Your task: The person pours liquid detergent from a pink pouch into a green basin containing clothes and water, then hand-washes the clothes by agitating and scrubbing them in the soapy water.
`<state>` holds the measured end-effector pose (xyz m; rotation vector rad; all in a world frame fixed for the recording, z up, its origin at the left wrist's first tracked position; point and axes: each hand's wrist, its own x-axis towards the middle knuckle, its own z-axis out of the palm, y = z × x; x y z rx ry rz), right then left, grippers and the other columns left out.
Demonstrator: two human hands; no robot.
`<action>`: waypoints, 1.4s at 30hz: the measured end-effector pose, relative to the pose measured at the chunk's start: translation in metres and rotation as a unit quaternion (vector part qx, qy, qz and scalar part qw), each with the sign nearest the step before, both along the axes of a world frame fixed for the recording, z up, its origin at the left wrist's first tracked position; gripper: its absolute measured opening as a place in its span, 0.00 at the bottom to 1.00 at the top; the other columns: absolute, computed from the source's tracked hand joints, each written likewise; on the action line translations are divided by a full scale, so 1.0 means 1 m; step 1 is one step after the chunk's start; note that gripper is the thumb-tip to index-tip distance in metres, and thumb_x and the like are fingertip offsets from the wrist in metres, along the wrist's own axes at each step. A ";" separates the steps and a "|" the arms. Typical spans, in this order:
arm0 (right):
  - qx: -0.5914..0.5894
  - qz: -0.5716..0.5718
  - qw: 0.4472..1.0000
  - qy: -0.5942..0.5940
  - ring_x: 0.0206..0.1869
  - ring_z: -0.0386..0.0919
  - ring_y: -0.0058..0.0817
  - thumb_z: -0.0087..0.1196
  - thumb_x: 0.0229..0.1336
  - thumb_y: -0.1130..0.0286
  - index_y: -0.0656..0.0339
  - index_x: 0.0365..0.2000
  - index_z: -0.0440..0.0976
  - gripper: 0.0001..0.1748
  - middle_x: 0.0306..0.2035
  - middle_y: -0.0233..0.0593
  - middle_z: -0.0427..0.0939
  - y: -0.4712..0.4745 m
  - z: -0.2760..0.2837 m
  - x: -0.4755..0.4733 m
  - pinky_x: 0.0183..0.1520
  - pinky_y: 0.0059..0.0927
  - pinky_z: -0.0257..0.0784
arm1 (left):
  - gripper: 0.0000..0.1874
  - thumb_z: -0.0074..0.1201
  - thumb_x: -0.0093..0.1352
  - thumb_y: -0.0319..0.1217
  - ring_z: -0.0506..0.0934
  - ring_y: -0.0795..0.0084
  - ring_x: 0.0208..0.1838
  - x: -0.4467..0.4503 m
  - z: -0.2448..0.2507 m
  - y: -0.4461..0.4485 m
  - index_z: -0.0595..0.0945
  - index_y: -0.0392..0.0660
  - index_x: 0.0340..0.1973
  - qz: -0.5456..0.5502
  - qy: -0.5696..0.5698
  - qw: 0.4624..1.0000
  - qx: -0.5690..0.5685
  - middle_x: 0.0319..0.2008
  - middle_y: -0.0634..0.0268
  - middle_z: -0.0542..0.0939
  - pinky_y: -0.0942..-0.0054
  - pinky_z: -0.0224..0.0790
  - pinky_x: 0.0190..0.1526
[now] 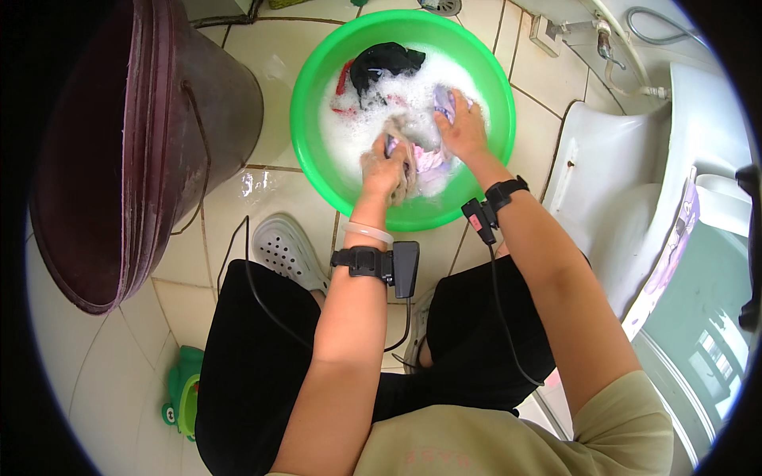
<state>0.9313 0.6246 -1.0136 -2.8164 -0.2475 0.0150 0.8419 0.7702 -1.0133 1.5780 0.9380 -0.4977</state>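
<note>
A round green plastic basin (300, 140) on the floor holds white suds and wet clothes. My left hand (384, 169) grips a beige wet cloth (409, 172) left of the basin's middle, its fingers partly hidden by the cloth. At the right side of the suds, my right hand (461, 128) is closed on a pale lavender cloth (442, 101). Pink fabric (428, 159) lies in the water between my hands. A black garment (384, 62) floats towards the far side, beside a bit of red fabric (343, 77).
A large dark maroon bucket (238, 101) stands at the left. To the right is a white ceramic toilet (607, 143), with a metal tap (605, 47) on the wall beyond. A green frog-shaped plastic potty (186, 387) sits at lower left. Black cables hang from both wrist straps.
</note>
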 end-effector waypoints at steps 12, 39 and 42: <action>0.144 0.037 0.960 0.237 0.37 0.76 0.57 0.43 0.63 0.50 0.65 0.40 0.72 0.25 0.34 0.59 0.77 0.077 0.047 -0.054 0.42 0.50 0.70 | 0.25 0.49 0.69 0.39 0.77 0.60 0.44 0.010 -0.014 0.009 0.67 0.43 0.58 0.368 -0.069 0.713 -0.593 0.50 0.48 0.74 0.67 0.72 0.47; 0.209 0.039 0.952 0.223 0.40 0.77 0.53 0.60 0.43 0.67 0.63 0.35 0.78 0.16 0.37 0.60 0.77 0.072 0.080 -0.040 0.45 0.45 0.72 | 0.17 0.40 0.74 0.41 0.79 0.58 0.41 0.014 0.021 0.005 0.75 0.43 0.47 0.324 0.001 0.787 -0.526 0.42 0.58 0.79 0.60 0.74 0.45; 0.090 -0.057 0.988 0.113 0.36 0.77 0.52 0.59 0.48 0.63 0.61 0.36 0.77 0.15 0.33 0.56 0.77 0.046 0.053 -0.008 0.42 0.43 0.73 | 0.15 0.44 0.72 0.38 0.77 0.63 0.40 0.015 0.034 -0.002 0.76 0.42 0.48 0.322 -0.008 0.872 -0.370 0.41 0.58 0.78 0.63 0.72 0.42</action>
